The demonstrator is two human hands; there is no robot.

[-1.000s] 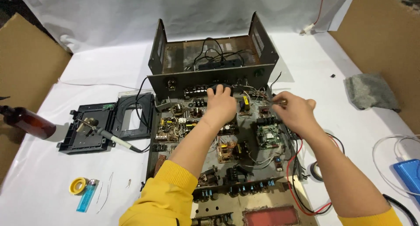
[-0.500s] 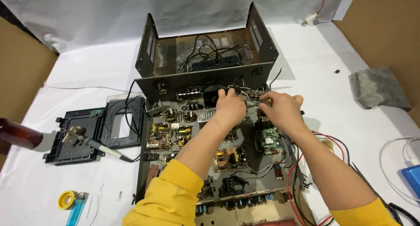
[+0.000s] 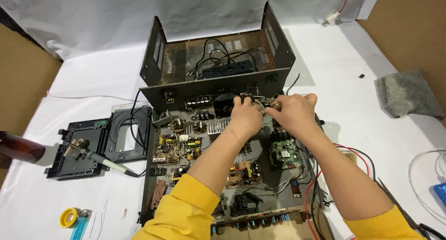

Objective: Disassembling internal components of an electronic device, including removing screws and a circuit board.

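Observation:
An opened electronic device chassis (image 3: pixel 158 184) full of circuit boards lies on the white sheet, its black metal cover (image 3: pixel 218 59) standing upright behind it. My left hand (image 3: pixel 245 117) and my right hand (image 3: pixel 295 111) meet over the rear edge of the boards, near the back panel. Both pinch thin wires (image 3: pixel 262 103) between their fingertips. A green circuit board (image 3: pixel 284 152) lies just below my right wrist. Yellow sleeves cover both forearms.
A black disc drive tray (image 3: pixel 100 142) lies left of the chassis with a soldering iron (image 3: pixel 104 162) across it. A brown bottle (image 3: pixel 18 147) sits at the far left, a yellow solder reel (image 3: pixel 68 217) at the lower left, a grey cloth (image 3: pixel 406 93) at right, red wires (image 3: pixel 325 175) by the chassis.
Both hands have shifted slightly toward the back panel and come closer together over the wires. The camera has moved nearer, so the chassis fills more of the view.

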